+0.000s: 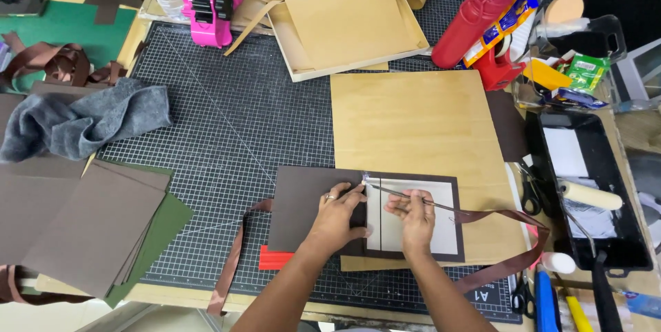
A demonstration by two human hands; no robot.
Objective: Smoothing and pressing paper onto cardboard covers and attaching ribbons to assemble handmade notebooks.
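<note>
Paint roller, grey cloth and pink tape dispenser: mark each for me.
paint roller (589, 195), head view, middle of its cream sleeve.
grey cloth (82, 125), head view, centre of the crumpled fabric.
pink tape dispenser (212, 8), head view, its pink body.

Bright, even overhead light; soft short shadows (sharp throughout the centre); slight wide-angle bending at the edges
</note>
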